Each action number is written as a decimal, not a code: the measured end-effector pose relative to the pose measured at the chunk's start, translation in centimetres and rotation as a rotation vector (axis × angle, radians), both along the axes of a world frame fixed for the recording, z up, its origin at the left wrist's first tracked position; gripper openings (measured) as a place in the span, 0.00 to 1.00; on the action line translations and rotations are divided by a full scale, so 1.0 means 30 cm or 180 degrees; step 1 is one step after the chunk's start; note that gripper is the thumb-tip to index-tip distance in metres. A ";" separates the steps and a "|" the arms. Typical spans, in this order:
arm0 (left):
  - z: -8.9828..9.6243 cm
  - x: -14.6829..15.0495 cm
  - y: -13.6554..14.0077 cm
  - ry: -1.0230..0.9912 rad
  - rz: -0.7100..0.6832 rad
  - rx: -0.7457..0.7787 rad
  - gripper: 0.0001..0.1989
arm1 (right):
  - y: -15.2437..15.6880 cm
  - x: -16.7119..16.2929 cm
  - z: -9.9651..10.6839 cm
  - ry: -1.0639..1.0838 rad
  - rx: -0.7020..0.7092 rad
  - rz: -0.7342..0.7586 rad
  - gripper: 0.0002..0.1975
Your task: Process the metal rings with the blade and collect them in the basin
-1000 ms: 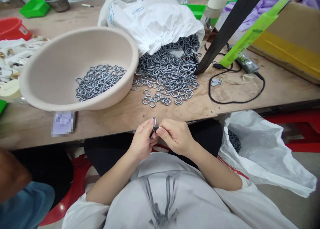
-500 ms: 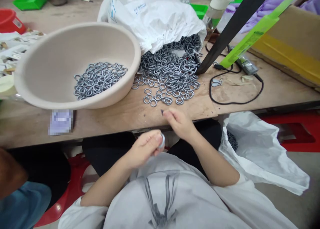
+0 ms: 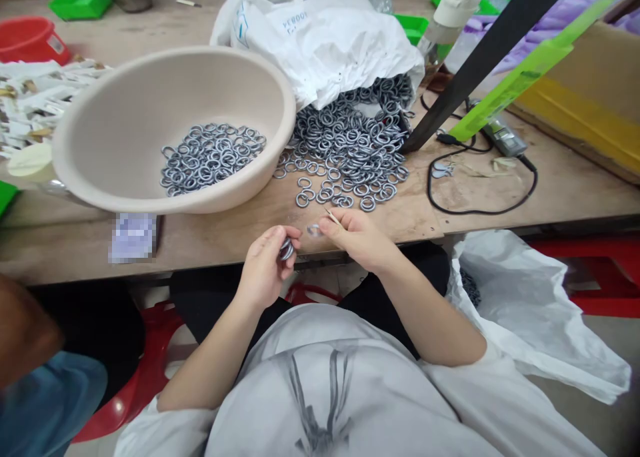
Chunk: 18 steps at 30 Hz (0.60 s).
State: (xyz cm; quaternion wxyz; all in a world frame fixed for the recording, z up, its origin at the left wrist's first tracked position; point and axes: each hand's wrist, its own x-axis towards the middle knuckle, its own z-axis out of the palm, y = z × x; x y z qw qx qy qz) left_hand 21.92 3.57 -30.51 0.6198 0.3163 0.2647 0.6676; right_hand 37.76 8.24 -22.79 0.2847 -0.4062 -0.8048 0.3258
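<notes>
My left hand [image 3: 265, 264] is closed around a few grey rings [image 3: 287, 249], held at the table's front edge. To its right, my right hand [image 3: 363, 240] pinches a thin, pointed tool [image 3: 333, 218]; its exact kind is too small to tell. At the right hand's fingertips is a single blurred grey ring [image 3: 314, 230]; whether the fingers touch it I cannot tell. Just beyond the hands lies a pile of grey rings [image 3: 355, 137], spilling from a white sack [image 3: 325, 40]. A wide beige basin [image 3: 125, 97] holds more rings [image 3: 213, 157] at the left.
A dark upright bar [image 3: 465, 77] and a green strip [image 3: 515, 77] slant up at the right, near a black cable [image 3: 475, 212]. Below the table edge hangs an open white bag [image 3: 530, 297]. Another person's blue sleeve [image 3: 55, 397] is at lower left.
My left hand has moved up and left, turning so the rings in it show. A blurred ring now appears between the hands. The whole view has shifted slightly.
</notes>
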 end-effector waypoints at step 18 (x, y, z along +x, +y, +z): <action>0.022 0.089 -0.041 -0.0211 -0.1219 0.0353 0.23 | -0.102 0.045 -0.049 0.0450 0.0658 0.0111 0.28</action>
